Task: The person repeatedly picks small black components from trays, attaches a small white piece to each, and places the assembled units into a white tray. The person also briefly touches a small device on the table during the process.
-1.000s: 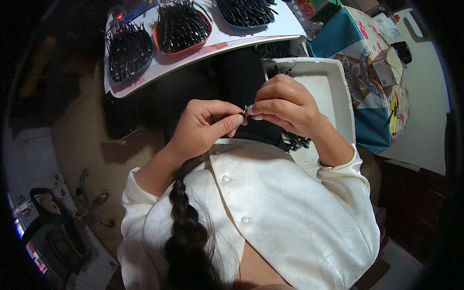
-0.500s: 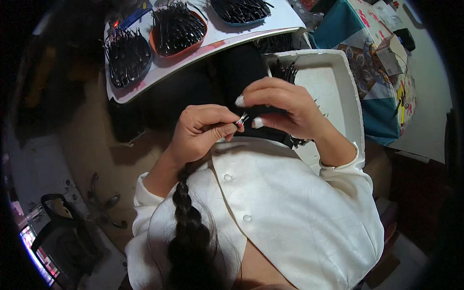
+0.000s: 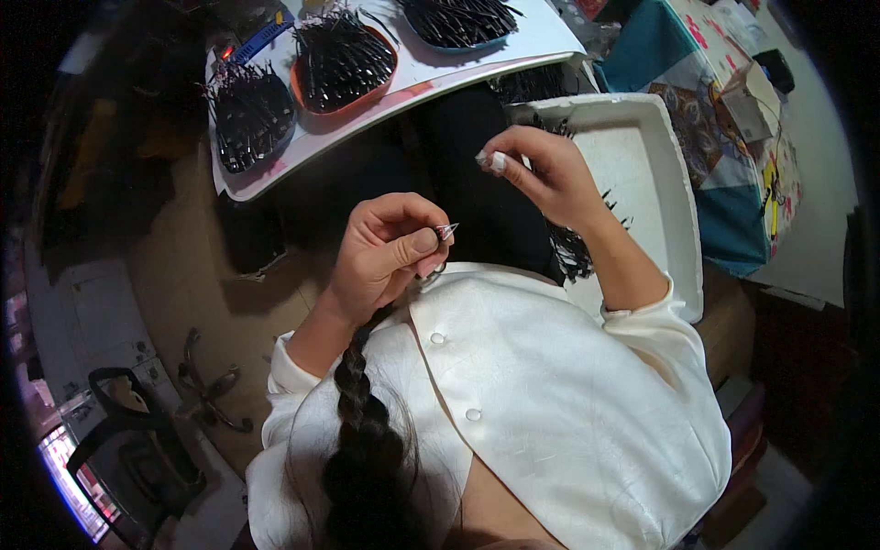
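My left hand (image 3: pixel 390 247) pinches a short wire piece between thumb and fingers, in front of my shirt. Its red and pale, shiny tip (image 3: pixel 448 230) sticks out to the right; my fingers hide most of the rest. My right hand (image 3: pixel 550 174), with white coverings on its thumb and finger tips, is raised up and to the right, apart from the wire. Its thumb and forefinger are drawn together, and I cannot make out anything between them. Below it, a bunch of black wire pieces (image 3: pixel 570 249) lies in a white foam box (image 3: pixel 683 197).
A white table (image 3: pixel 422 78) ahead carries black wires in an orange bowl (image 3: pixel 353 103), a dark container (image 3: pixel 289 137) and a blue bowl (image 3: pixel 467 48). A blue tool (image 3: pixel 263 38) lies behind. A cloth-covered table (image 3: pixel 733 225) stands right, a black chair (image 3: pixel 137 449) lower left.
My right hand has moved up and away from the wire tip, and its spread fingers have come together. My left hand keeps the wire, whose splayed tip now looks drawn to a point.
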A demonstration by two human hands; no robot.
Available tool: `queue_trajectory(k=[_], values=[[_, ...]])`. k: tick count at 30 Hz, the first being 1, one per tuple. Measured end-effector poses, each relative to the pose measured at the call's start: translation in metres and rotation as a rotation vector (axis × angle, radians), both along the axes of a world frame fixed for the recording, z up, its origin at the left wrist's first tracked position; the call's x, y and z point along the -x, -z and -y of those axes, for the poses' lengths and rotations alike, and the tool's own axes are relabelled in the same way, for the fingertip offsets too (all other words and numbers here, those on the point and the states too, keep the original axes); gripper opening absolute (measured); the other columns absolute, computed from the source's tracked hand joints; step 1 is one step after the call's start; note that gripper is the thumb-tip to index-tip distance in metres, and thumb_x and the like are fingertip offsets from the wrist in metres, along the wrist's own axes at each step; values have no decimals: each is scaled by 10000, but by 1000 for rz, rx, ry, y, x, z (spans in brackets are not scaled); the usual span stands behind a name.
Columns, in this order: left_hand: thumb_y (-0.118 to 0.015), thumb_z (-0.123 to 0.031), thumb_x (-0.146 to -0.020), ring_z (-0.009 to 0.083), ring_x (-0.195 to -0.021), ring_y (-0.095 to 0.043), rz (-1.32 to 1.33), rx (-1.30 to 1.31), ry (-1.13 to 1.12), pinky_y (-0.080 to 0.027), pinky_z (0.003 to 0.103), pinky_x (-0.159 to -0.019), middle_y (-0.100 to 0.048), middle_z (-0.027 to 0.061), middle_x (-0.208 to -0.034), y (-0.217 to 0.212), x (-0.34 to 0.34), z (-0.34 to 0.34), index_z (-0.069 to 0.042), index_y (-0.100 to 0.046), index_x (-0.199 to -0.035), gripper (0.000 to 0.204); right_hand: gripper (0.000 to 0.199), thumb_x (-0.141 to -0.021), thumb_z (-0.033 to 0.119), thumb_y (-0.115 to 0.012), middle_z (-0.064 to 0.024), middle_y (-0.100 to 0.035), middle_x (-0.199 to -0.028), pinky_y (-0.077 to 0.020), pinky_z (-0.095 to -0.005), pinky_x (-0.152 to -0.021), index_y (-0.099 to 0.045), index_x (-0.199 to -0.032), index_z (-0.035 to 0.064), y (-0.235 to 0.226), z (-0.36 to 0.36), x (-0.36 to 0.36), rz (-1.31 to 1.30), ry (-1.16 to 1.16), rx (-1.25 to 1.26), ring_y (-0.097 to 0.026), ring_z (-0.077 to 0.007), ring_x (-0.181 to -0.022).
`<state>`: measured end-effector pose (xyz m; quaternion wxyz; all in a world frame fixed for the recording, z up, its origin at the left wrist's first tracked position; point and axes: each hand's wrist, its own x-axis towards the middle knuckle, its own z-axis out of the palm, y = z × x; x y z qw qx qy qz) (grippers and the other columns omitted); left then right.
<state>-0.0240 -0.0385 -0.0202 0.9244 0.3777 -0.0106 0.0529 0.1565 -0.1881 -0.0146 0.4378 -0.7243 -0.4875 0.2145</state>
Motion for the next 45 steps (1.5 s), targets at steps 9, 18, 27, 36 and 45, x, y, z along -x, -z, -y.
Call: queue_trajectory(k=[9,18,27,36,45], values=[[-621,-34,-889,112,-635,-545,-31,237,77,-405,211,-540,-634,109,-841,7,-4,2,46,-617,-1012,146,292,-723,53,-749,-105,-611,-944,-495,-324,-670,-642,-993,36,-18,-5,22,352,-254,-569,-602,-243,-822],[-617,35,-858,113,-630,-577,145,-929,-114,-449,241,-550,-637,59,-750,-12,-6,-12,51,-648,-935,85,113,-832,70,-662,-58,-597,-783,-432,-270,-615,-595,-875,-11,-31,9,24,-427,-296,19,-536,-141,-677],[-621,-2,-878,91,-620,-536,28,-209,-21,-426,205,-549,-615,72,-758,-6,-3,-14,49,-647,-937,83,159,-830,54,-680,-59,-630,-859,-500,-256,-680,-656,-986,34,-30,7,19,-248,-240,-135,-612,-134,-762],[-620,-30,-884,108,-619,-547,30,174,152,-450,209,-565,-622,92,-782,-3,-5,-10,37,-648,-986,125,231,-709,-14,-722,-74,-597,-882,-478,-318,-635,-625,-914,26,-37,-17,24,343,-362,-585,-587,-233,-784],[-603,83,-844,96,-620,-551,123,-944,-240,-430,222,-548,-630,52,-763,-20,6,-11,41,-656,-929,108,127,-887,83,-639,2,-590,-889,-433,-204,-631,-585,-966,0,-29,7,55,-988,-80,-142,-524,-39,-759]])
